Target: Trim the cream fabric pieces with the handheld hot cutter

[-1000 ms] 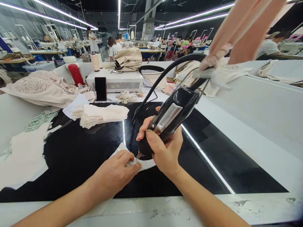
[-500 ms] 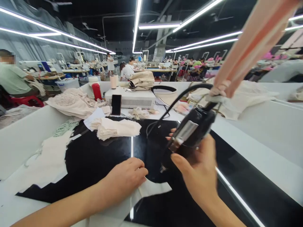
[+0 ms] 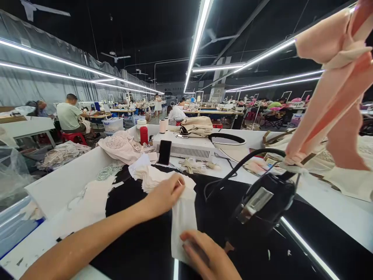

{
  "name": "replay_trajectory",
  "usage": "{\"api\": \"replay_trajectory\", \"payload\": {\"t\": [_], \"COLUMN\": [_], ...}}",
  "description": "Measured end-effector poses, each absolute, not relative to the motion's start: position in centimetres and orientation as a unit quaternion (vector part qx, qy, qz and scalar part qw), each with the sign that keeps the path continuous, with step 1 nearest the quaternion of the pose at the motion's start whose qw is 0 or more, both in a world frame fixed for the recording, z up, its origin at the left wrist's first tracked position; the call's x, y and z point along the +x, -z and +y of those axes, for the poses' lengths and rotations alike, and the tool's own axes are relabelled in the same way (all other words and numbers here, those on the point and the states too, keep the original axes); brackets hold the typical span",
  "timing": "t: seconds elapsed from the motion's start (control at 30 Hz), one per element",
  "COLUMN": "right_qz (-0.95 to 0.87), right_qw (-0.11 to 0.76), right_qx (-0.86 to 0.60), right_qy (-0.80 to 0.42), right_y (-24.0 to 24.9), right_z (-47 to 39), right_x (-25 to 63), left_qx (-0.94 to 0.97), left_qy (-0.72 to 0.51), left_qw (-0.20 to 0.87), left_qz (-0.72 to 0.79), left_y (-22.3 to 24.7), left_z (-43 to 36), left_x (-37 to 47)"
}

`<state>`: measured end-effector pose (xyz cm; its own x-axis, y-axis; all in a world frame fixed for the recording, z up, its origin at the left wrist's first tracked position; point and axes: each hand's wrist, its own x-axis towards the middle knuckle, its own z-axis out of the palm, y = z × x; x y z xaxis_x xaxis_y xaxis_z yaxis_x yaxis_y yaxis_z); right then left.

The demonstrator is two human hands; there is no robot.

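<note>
A pale strip of fabric [image 3: 185, 219] runs down over the glossy black work surface [image 3: 151, 241]. My left hand [image 3: 167, 192] pinches its upper end, just in front of a stack of cream fabric pieces [image 3: 150, 177]. Near the strip's lower end is my right hand [image 3: 208, 254], slightly blurred, with thumb and fingers apart at the fabric's right edge. To the right, a black hand-held machine [image 3: 266, 202] with a metal plate and a thick cable hangs from knotted pink fabric strips [image 3: 317, 109]. Nobody's hand is on it.
A phone [image 3: 164, 152] leans against a white vented box [image 3: 189, 149]. Nearby stand a red bottle [image 3: 143, 135] and a thread cone [image 3: 163, 125]. Pale garments [image 3: 119, 146] lie back left, with green cord [image 3: 108, 171] in front. Other people sit at sewing tables beyond the white side panels.
My right hand has let go of the black machine, which now hangs farther right, and has come down to the fabric. My left hand has moved up to the stack and holds a strip.
</note>
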<state>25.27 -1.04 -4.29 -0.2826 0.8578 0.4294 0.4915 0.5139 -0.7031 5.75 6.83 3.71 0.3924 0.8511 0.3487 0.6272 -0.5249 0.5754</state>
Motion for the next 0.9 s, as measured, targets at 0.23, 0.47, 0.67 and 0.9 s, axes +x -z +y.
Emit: {"api": "replay_trajectory", "payload": {"t": [0.23,0.47,0.67,0.9], "right_qz": [-0.672,-0.677,-0.732,-0.778], "right_qw": [0.497,0.494,0.438,0.405], "right_qx": [-0.503,-0.522,-0.513,-0.481], "right_qy": [-0.219,-0.159,-0.096,-0.008], "right_y": [1.3,2.3,4.5,4.2], "right_z": [9.5,18.3,20.6,19.9], "right_x": [22.0,21.2,20.8,20.5], "left_qx": [0.725,0.712,0.727,0.736], "left_qy": [-0.395,-0.331,-0.241,-0.213], "left_qw": [0.136,0.1,0.081,-0.027], "left_qz": [0.548,0.611,0.638,0.641], "left_y": [-5.9,-3.5,-1.3,-3.1], "left_z": [13.5,15.0,14.6,13.5], "left_x": [0.1,-2.6,-2.7,-2.0]}}
